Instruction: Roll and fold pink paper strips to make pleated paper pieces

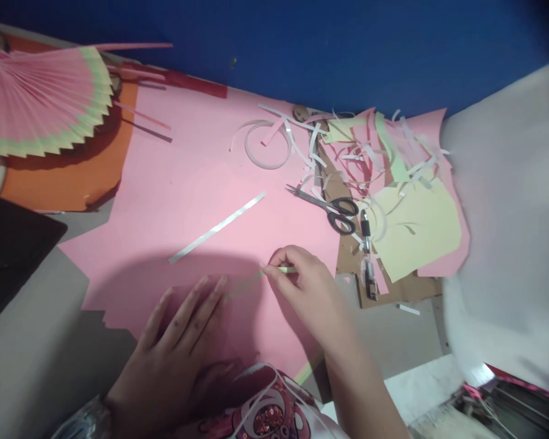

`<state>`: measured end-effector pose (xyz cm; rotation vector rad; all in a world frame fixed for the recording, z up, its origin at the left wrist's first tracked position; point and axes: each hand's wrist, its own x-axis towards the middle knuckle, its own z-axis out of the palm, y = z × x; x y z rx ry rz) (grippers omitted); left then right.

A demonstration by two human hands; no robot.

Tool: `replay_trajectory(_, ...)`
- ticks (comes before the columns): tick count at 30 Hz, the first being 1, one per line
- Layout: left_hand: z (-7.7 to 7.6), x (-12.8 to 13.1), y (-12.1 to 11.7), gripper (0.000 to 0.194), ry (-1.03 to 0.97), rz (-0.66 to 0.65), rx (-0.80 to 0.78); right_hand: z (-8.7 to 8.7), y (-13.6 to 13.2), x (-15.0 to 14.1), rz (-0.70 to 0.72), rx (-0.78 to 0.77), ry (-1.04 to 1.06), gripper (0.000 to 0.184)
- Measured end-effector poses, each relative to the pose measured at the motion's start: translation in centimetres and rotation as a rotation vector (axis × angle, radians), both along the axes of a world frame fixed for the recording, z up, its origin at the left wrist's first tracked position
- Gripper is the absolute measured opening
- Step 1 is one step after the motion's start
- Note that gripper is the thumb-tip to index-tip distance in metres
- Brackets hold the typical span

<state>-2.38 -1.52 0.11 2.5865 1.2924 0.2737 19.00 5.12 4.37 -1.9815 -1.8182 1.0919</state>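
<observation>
My right hand [308,286] pinches a narrow pale green paper strip [246,283] between thumb and fingertips, and one end of it pokes out past the fingers. The strip slants down left across the pink sheet [201,152] toward the fingertips of my left hand [183,335]. That hand lies flat and spread on the sheet; whether it presses the strip's lower end is hard to see in the shadow. Just above both hands a white paper strip [217,227] rests diagonally on the pink paper.
Black-handled scissors [324,204] and a pen [368,256] lie to the right, beside paper scraps [361,152] and a pale yellow sheet [421,225] on cardboard. A pleated pink paper fan [50,97] is at upper left. A coiled paper ring [247,146] sits near the back.
</observation>
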Motion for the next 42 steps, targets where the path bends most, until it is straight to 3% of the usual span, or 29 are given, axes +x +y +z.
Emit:
replay_trajectory(14, -0.16, -0.49, 0.12, 0.065, 0.059, -0.070, 0.012, -0.09, -0.26, -0.18, -0.005, 0.032, -0.022, 0.019)
replay_trajectory(42, -0.13, -0.38, 0.07, 0.058, 0.028, -0.034, 0.028, 0.25, -0.16, -0.03, 0.044, 0.035, -0.032, 0.016)
